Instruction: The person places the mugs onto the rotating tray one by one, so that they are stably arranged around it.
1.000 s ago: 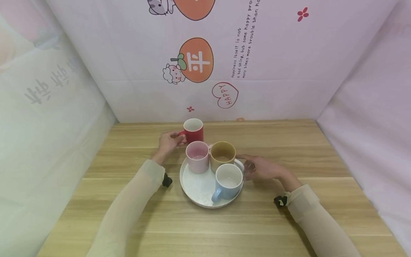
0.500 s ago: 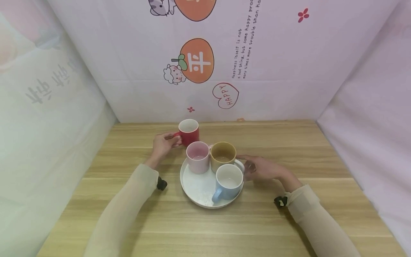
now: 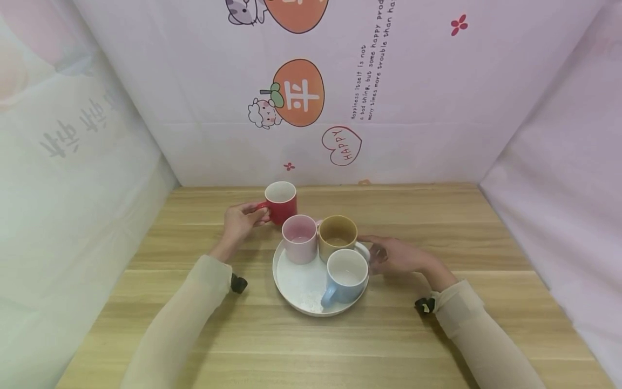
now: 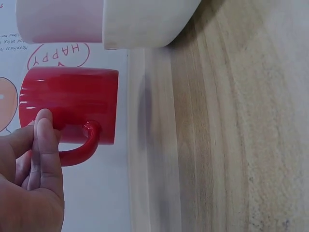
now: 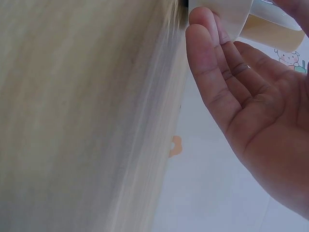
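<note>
My left hand point(image 3: 239, 221) pinches the handle of a red mug point(image 3: 283, 208), white inside, behind the tray's left side. In the left wrist view the red mug point(image 4: 72, 99) hangs upright above the tabletop, its shadow on the wood. On the round white tray point(image 3: 301, 289) stand a pink mug point(image 3: 300, 248), a mustard-yellow mug point(image 3: 332, 248) with a white handle, and a light blue mug point(image 3: 347, 289). My right hand point(image 3: 396, 254) is at the tray's right rim, index finger near the yellow mug. In the right wrist view its fingers point(image 5: 207, 72) lie loosely against the tray's outer wall.
The wooden table point(image 3: 311, 356) carries the tray near its middle. White printed cloth point(image 3: 413, 146) rises behind it, with more cloth hanging at the left and right sides. A small dark wrist camera point(image 3: 238, 283) sits below the left sleeve, another point(image 3: 425, 305) by the right.
My left hand has carried the red mug leftward and a little nearer. The right hand, tray and other mugs have stayed in place.
</note>
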`<state>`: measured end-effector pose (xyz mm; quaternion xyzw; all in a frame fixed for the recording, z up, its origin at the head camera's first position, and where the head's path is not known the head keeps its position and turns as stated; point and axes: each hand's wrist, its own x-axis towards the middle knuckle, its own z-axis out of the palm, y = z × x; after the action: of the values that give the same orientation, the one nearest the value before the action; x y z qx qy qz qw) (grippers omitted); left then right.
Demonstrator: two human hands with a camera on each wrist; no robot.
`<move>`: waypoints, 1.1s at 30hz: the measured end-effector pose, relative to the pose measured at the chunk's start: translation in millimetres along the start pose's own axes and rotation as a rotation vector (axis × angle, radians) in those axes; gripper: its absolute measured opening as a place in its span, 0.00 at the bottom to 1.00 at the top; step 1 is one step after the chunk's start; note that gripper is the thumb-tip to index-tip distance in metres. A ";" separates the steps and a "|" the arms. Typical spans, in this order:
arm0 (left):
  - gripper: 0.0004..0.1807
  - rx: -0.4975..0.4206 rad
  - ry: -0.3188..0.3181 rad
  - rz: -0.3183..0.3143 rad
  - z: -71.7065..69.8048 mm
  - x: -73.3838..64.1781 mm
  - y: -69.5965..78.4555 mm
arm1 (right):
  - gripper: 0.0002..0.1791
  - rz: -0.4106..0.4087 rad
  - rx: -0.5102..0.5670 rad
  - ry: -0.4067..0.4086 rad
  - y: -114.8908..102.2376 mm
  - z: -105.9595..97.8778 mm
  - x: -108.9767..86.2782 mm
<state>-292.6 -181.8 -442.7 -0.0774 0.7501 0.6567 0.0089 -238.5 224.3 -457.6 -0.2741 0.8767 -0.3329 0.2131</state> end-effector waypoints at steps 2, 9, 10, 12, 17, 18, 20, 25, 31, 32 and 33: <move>0.22 0.007 0.003 0.002 -1.2 -1.7 1.2 | 0.47 0.005 0.001 -0.001 0.1 0.0 0.2; 0.22 -0.027 0.007 0.024 -4.6 -7.9 3.1 | 0.47 -0.008 -0.005 0.004 0.5 -0.9 -0.5; 0.22 -0.031 0.010 0.022 -5.3 -8.8 3.2 | 0.46 -0.007 -0.006 0.005 0.4 -0.9 -0.8; 0.22 -0.034 0.012 0.020 -7.2 -11.0 3.5 | 0.46 -0.016 -0.010 0.006 0.7 -0.9 -1.2; 0.22 -0.026 0.005 0.018 -13.4 -19.4 5.3 | 0.46 -0.012 -0.006 0.005 0.7 -0.4 -1.6; 0.22 -0.021 0.003 0.022 -14.6 -21.5 5.9 | 0.46 -0.008 -0.004 0.005 0.6 -0.3 -1.5; 0.23 -0.012 -0.003 0.027 -17.3 -25.1 7.0 | 0.46 -0.008 -0.003 0.006 -0.1 -0.2 -1.6; 0.24 -0.006 -0.004 0.015 -22.4 -32.9 9.1 | 0.46 -0.011 -0.002 0.001 -1.3 0.0 -1.5; 0.25 -0.025 0.008 -0.002 -25.0 -39.5 10.0 | 0.46 -0.004 -0.001 0.001 -2.2 0.3 -1.3; 0.24 -0.034 0.008 0.000 -25.3 -40.5 10.1 | 0.46 -0.003 -0.004 0.003 -2.3 0.2 -1.4; 0.24 -0.036 0.008 0.002 -25.8 -41.5 10.2 | 0.46 -0.004 -0.007 0.004 -2.3 0.1 -1.5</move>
<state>-250.6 -201.6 -424.4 -0.0792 0.7384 0.6697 0.0041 -236.5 223.7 -455.8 -0.2761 0.8776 -0.3309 0.2099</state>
